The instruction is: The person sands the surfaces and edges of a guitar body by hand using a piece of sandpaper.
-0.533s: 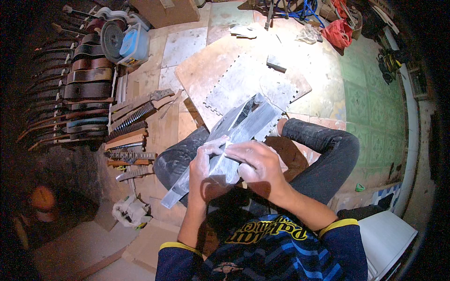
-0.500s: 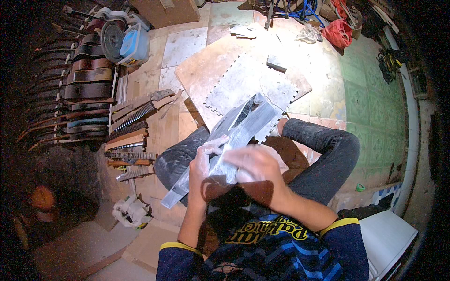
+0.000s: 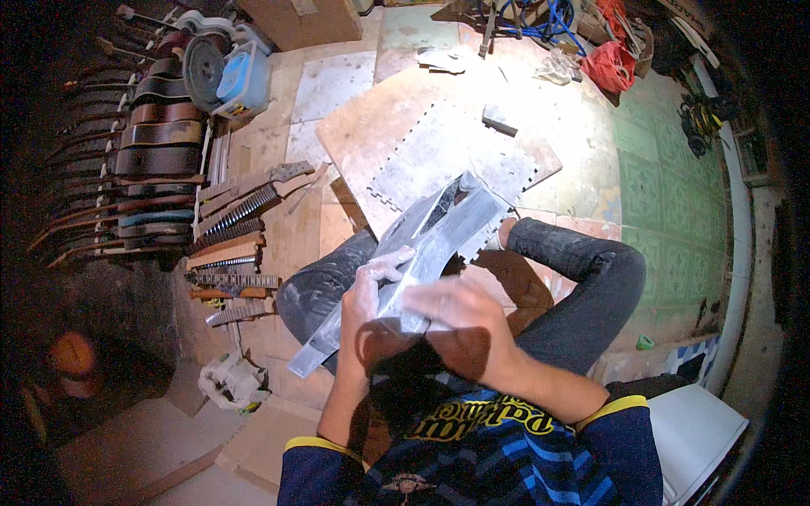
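Across my lap lies a long, grey, angular piece (image 3: 456, 223) that looks like an electric guitar body, coated in pale dust, with a dark pointed opening near its far end. Its narrow end (image 3: 310, 357) points to the lower left. My left hand (image 3: 371, 285) is closed round its left edge near the middle, the fingers whitened with dust. Over the near part of the surface is my right hand (image 3: 464, 316), its fingers stretched toward the left and smeared by motion. Whether anything is under those fingers is hidden.
Guitar bodies (image 3: 160, 139) line a rack at the left, with several guitar necks (image 3: 240, 253) on the floor beside it. A blue-lidded tub (image 3: 242, 80) stands behind. Ahead lie a foam mat (image 3: 430, 139) and a small grey block (image 3: 499, 121). A red bag (image 3: 609, 66) sits at the far right.
My right hand has shifted slightly down along the grey piece, still blurred. The left hand keeps its grip, and the piece has barely moved.
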Action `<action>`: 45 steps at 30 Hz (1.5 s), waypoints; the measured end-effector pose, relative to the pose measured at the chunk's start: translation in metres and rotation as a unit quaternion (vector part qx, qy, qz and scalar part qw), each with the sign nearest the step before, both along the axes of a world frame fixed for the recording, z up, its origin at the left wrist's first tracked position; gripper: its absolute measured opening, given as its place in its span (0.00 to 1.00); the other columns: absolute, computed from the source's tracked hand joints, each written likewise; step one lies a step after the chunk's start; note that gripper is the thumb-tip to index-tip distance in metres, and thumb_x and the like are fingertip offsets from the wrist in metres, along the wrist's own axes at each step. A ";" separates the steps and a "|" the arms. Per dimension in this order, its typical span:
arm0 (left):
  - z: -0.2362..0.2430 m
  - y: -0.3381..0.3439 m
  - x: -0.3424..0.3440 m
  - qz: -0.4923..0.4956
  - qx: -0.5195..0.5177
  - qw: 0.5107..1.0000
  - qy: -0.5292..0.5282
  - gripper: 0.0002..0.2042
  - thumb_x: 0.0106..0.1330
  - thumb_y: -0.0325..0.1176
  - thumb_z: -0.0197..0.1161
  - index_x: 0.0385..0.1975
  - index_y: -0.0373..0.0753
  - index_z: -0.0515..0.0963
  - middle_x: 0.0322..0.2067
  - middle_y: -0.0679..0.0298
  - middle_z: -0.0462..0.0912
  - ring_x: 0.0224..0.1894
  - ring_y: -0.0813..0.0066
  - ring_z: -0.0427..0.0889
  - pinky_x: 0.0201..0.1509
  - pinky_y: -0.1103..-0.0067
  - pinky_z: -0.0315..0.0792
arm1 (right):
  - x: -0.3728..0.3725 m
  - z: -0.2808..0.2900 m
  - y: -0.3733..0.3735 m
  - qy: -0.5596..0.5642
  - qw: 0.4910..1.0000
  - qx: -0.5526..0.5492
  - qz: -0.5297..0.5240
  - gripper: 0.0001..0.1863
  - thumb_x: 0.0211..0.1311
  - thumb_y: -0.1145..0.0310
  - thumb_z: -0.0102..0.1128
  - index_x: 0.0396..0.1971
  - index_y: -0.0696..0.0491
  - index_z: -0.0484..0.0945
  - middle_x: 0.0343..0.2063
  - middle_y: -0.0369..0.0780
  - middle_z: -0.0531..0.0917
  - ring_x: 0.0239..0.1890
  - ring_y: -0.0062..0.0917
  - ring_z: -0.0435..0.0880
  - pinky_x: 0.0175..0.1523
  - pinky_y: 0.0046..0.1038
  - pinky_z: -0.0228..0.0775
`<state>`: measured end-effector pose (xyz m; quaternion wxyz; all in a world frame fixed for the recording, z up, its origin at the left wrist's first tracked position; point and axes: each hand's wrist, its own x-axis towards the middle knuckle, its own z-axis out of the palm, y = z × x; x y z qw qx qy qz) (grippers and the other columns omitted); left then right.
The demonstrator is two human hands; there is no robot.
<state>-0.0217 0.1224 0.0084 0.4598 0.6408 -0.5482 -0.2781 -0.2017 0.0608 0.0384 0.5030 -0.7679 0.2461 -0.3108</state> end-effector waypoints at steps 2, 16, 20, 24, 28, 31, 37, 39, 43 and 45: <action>-0.003 0.002 -0.001 0.017 0.025 1.000 0.007 0.31 0.45 0.45 0.79 0.43 0.36 0.69 0.53 0.47 0.81 0.53 0.54 0.83 0.55 0.70 0.76 | -0.003 -0.008 0.000 0.002 1.000 -0.018 0.008 0.20 0.60 0.60 0.60 0.49 0.53 0.82 0.48 0.45 0.83 0.47 0.40 0.81 0.54 0.37 0.72; 0.003 0.003 -0.008 0.002 0.015 1.000 -0.006 0.31 0.42 0.40 0.81 0.42 0.36 0.69 0.52 0.46 0.82 0.53 0.51 0.84 0.54 0.68 0.77 | -0.001 -0.024 -0.016 0.050 0.995 -0.064 -0.065 0.20 0.54 0.77 0.59 0.48 0.55 0.83 0.44 0.47 0.85 0.45 0.40 0.84 0.54 0.36 0.74; -0.001 0.005 -0.007 -0.012 -0.007 0.999 -0.032 0.31 0.43 0.40 0.81 0.42 0.36 0.69 0.52 0.46 0.82 0.53 0.51 0.84 0.54 0.69 0.77 | -0.002 -0.039 -0.019 0.070 0.988 -0.107 -0.085 0.21 0.57 0.73 0.61 0.53 0.56 0.82 0.46 0.49 0.84 0.48 0.39 0.84 0.55 0.34 0.74; 0.006 0.005 -0.012 0.003 0.023 1.000 -0.006 0.23 0.51 0.32 0.77 0.39 0.37 0.67 0.51 0.46 0.82 0.52 0.59 0.83 0.56 0.71 0.75 | -0.002 -0.003 -0.011 0.003 0.999 -0.022 -0.028 0.24 0.50 0.81 0.59 0.51 0.56 0.82 0.45 0.48 0.84 0.46 0.40 0.84 0.54 0.35 0.75; 0.003 0.003 -0.010 -0.006 0.006 1.000 -0.018 0.26 0.47 0.35 0.78 0.40 0.37 0.68 0.51 0.47 0.82 0.52 0.55 0.84 0.55 0.70 0.76 | -0.007 -0.045 -0.026 0.096 0.984 -0.122 -0.081 0.24 0.49 0.78 0.62 0.51 0.53 0.82 0.51 0.42 0.82 0.49 0.41 0.82 0.54 0.34 0.76; -0.001 -0.001 -0.011 -0.019 -0.008 1.000 -0.022 0.28 0.45 0.39 0.79 0.42 0.36 0.69 0.53 0.47 0.82 0.53 0.51 0.84 0.54 0.68 0.77 | -0.007 -0.047 -0.042 0.169 0.957 -0.190 -0.138 0.25 0.48 0.80 0.62 0.50 0.54 0.82 0.51 0.42 0.81 0.48 0.41 0.82 0.53 0.34 0.77; 0.005 -0.001 -0.014 -0.009 0.012 0.999 -0.037 0.29 0.44 0.38 0.79 0.42 0.35 0.70 0.52 0.47 0.82 0.52 0.51 0.84 0.53 0.68 0.77 | -0.012 -0.062 -0.025 0.008 0.995 -0.021 -0.100 0.24 0.49 0.82 0.58 0.50 0.55 0.83 0.49 0.44 0.82 0.49 0.40 0.83 0.56 0.35 0.75; 0.009 -0.003 -0.014 -0.013 0.030 0.999 -0.037 0.29 0.43 0.38 0.79 0.42 0.35 0.70 0.51 0.47 0.82 0.52 0.51 0.84 0.53 0.68 0.77 | -0.014 -0.061 -0.041 0.097 0.973 -0.160 -0.137 0.25 0.49 0.84 0.54 0.50 0.55 0.83 0.48 0.46 0.83 0.51 0.38 0.83 0.61 0.32 0.73; 0.008 -0.006 -0.015 -0.014 -0.005 0.999 -0.043 0.29 0.42 0.38 0.79 0.42 0.35 0.71 0.51 0.46 0.82 0.51 0.50 0.84 0.52 0.68 0.78 | -0.012 -0.052 -0.019 -0.012 0.995 0.061 -0.080 0.25 0.50 0.86 0.57 0.50 0.55 0.84 0.49 0.47 0.82 0.49 0.40 0.83 0.56 0.33 0.74; 0.007 -0.006 -0.016 -0.018 -0.013 0.999 -0.039 0.29 0.42 0.38 0.79 0.42 0.36 0.71 0.51 0.46 0.82 0.51 0.50 0.84 0.52 0.68 0.78 | -0.019 -0.055 -0.034 -0.007 0.997 0.039 -0.062 0.24 0.51 0.85 0.57 0.50 0.55 0.83 0.48 0.47 0.83 0.51 0.39 0.82 0.58 0.32 0.72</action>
